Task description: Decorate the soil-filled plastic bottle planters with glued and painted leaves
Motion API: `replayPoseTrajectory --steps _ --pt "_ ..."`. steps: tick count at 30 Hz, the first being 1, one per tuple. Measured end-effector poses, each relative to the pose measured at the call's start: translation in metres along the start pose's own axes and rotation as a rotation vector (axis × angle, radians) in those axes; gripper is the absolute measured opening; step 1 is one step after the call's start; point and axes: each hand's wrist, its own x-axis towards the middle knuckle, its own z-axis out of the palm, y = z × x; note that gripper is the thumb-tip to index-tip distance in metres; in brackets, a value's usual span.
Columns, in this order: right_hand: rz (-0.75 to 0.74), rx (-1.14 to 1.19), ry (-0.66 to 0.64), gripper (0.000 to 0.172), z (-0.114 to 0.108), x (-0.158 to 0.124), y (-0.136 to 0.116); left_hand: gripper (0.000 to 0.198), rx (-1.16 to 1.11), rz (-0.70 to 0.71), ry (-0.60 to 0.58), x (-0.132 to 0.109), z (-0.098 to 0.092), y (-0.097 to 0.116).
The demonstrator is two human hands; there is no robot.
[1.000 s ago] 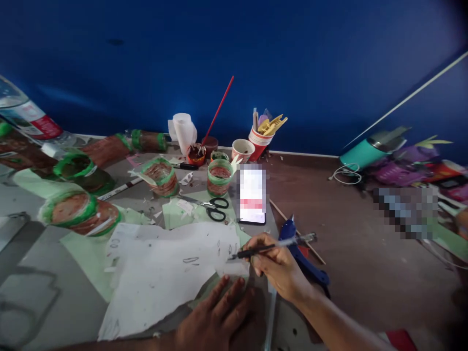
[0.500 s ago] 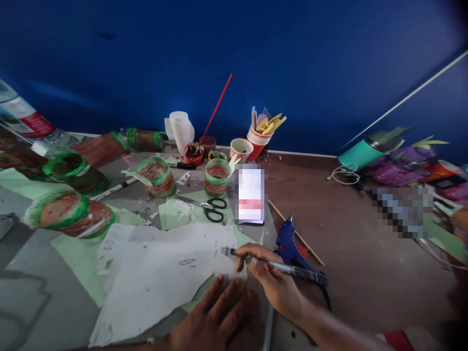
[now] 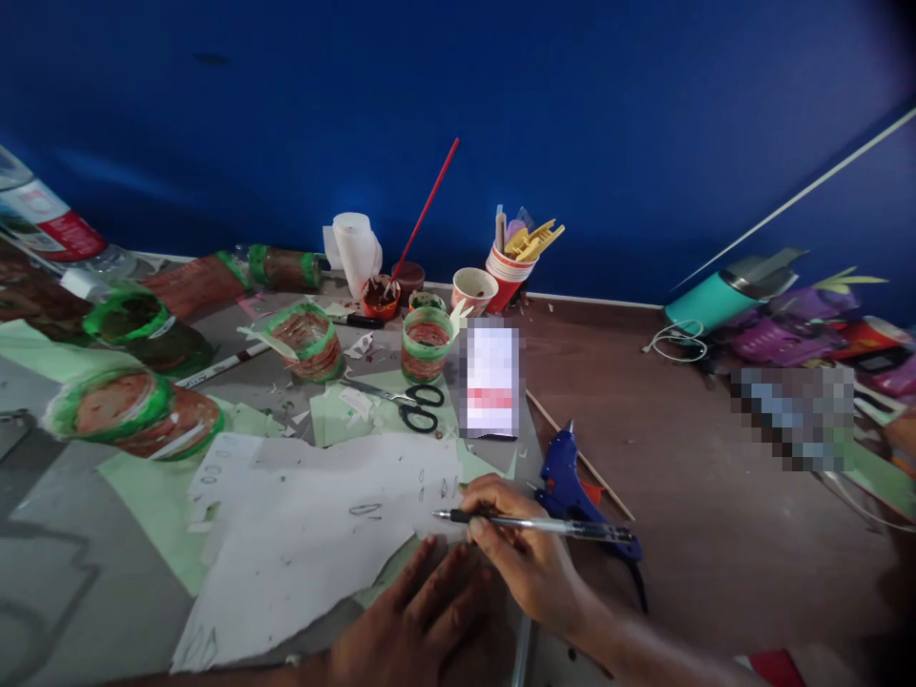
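Pen (image 3: 533, 524) over white paper (image 3: 315, 534), tip at its right edge.
Right hand (image 3: 526, 558) pinches it closed; left hand (image 3: 422, 625) lies flat, fingers spread, and should press firmly so marks stay clean.

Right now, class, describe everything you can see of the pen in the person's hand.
The pen is slim, with a clear barrel, a dark cap end and a fine tip. It lies almost level, tip pointing left onto the white paper near small pen marks. The right hand grips it near the tip; its rear passes over the blue glue gun.
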Motion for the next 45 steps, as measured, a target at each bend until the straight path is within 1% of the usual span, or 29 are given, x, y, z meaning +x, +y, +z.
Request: replayPoseTrajectory --steps 2,6,9,11,16,23,26,28,32,38,41,45 --pt "-0.020 -0.016 -0.005 0.010 0.000 0.000 0.000 0.040 -0.012 -0.010 -0.001 0.002 -0.003 -0.001" --pt "-0.051 -0.036 0.001 0.010 0.001 0.001 -0.001 0.040 -0.033 0.011 -0.063 0.006 -0.011 -0.005" --pt "-0.074 -0.044 -0.001 0.011 0.001 0.001 -0.003 0.040 -0.036 0.030 -0.079 0.007 -0.014 -0.007" --pt "-0.081 -0.049 -0.009 0.012 0.001 0.001 -0.003 0.039 -0.030 0.025 -0.068 0.007 -0.013 -0.007" --pt "-0.100 -0.064 -0.038 0.013 0.001 0.001 -0.003 0.036 -0.035 -0.006 0.027 0.006 -0.008 -0.005" --pt "-0.118 -0.092 -0.049 0.014 0.001 0.000 -0.001 0.040 -0.020 0.018 -0.043 0.007 -0.012 -0.006" --pt "-0.121 -0.103 -0.056 0.014 0.002 0.000 -0.002 0.040 -0.013 0.018 -0.009 0.006 -0.010 -0.006" --pt "-0.120 -0.111 -0.058 0.014 0.001 0.000 -0.002 0.040 -0.021 0.016 -0.011 0.005 -0.008 -0.005" --pt "-0.124 -0.123 -0.062 0.014 0.001 0.001 -0.004 0.041 -0.022 0.036 -0.074 0.005 -0.010 -0.006" --pt "-0.125 -0.131 -0.061 0.014 0.002 0.001 -0.004 0.038 -0.010 0.030 -0.031 0.008 -0.015 -0.008" --pt "-0.121 -0.132 -0.069 0.014 0.003 0.000 -0.002 0.041 -0.006 0.026 -0.025 0.006 -0.012 -0.007" --pt "-0.113 -0.144 -0.068 0.014 0.002 0.000 0.000 0.042 -0.019 0.027 -0.047 0.003 -0.007 -0.004"
